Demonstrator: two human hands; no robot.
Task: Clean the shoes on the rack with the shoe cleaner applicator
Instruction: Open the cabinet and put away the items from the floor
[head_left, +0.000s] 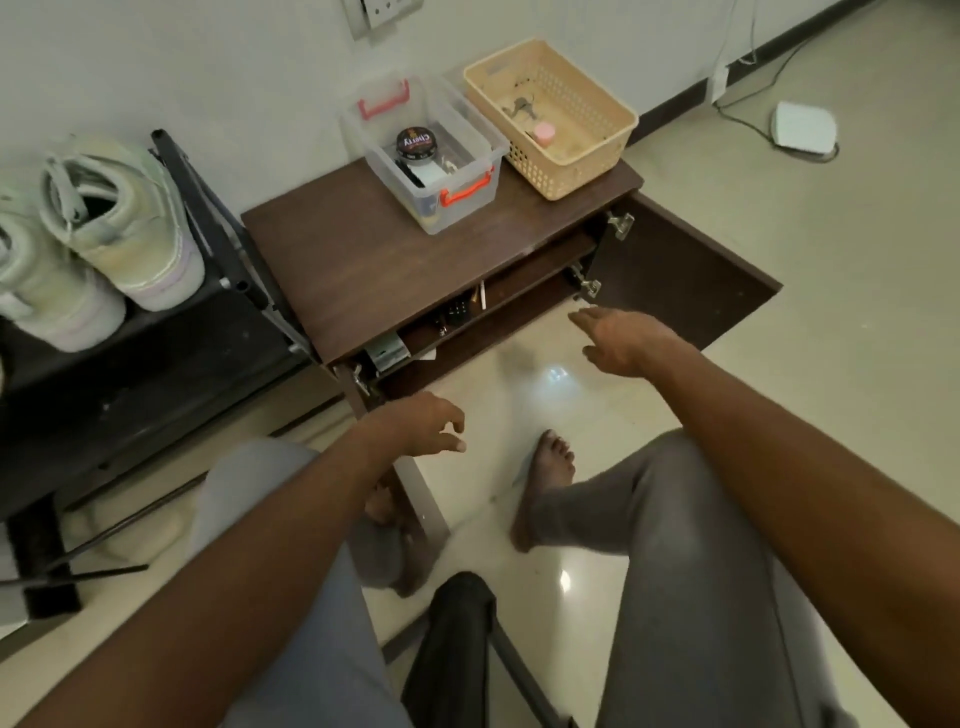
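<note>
Closest to me are my knees in grey trousers and my bare right foot (548, 480) flat on the pale floor (779, 171). My left hand (423, 426) hangs in front of the cabinet's lower left corner, fingers loosely curled, holding nothing. My right hand (621, 338) reaches toward the open cabinet (374, 260), fingers stretched out and spread, also holding nothing, just short of the open right door (680, 275). Inside the cabinet I see a shelf with small dark items (too blurred to name). On top stands a clear box (428, 150) with orange handles, holding a round black tin (415, 143); just beside it on the right sits a beige basket (553, 117). To the left, 2 pale shoes (98, 228) stand side by side on the black rack (156, 364). I cannot tell where the applicator is.
</note>
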